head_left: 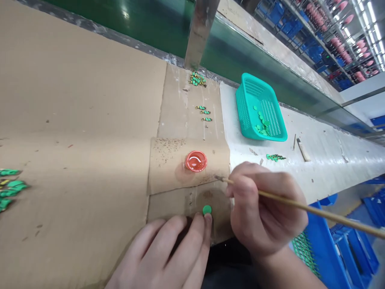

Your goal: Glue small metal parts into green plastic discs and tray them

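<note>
While right hand (267, 218) grips slim wooden brush (300, 206), left hand (161, 263) touches smooth round green disc (207, 209), pinch unclear; brush's long axis slants. Bristles (217, 177) point left.

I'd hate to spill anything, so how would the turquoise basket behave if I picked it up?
The turquoise basket would probably feel light for its size, since its walls are full of holes. It looks fairly stiff, as its sides stand unsupported. Tilt it, and the loose green discs inside would likely slide.

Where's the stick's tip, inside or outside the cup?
Outside: the right hand holds the stick, its tip clear of the red cup.
</note>
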The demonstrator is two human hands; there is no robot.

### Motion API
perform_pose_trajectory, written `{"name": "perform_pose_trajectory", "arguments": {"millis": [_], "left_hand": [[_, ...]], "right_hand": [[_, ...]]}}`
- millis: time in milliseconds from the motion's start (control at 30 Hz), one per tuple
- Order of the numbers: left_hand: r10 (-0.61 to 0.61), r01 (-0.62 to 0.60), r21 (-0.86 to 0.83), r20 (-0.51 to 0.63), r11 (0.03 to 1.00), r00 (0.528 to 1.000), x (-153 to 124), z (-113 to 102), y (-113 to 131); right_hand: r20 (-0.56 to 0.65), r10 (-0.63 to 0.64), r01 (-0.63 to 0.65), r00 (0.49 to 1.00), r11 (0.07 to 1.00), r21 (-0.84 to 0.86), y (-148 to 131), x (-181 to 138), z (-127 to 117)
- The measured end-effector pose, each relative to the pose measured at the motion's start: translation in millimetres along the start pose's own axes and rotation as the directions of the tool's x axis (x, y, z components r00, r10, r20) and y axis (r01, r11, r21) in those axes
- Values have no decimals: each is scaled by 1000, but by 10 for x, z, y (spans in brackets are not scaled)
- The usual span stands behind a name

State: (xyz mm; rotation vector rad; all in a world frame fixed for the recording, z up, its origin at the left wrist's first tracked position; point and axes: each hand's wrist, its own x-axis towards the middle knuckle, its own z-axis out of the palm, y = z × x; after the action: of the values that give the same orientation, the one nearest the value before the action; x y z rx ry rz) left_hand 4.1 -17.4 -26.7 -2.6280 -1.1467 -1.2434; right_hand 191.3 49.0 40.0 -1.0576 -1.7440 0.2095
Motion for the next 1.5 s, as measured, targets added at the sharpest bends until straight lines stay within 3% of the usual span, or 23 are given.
{"name": "perform_pose_trajectory", "arguments": {"millis": [267,1000,1500], "left_hand": [[0,5,-86,61,996,998,15,-37,-28],[-22,31,-102,87,994,996,-1,-67,-23],[-35,46,-118,98,992,995,-55,-51,3]], "right_hand": [[114,38,-39,993,999,6,-134,-476,-252],[210,59,-63,976,998,14,-107,-475,-241],[151,55,-60,987,998,31,-95,-496,-239]]}}
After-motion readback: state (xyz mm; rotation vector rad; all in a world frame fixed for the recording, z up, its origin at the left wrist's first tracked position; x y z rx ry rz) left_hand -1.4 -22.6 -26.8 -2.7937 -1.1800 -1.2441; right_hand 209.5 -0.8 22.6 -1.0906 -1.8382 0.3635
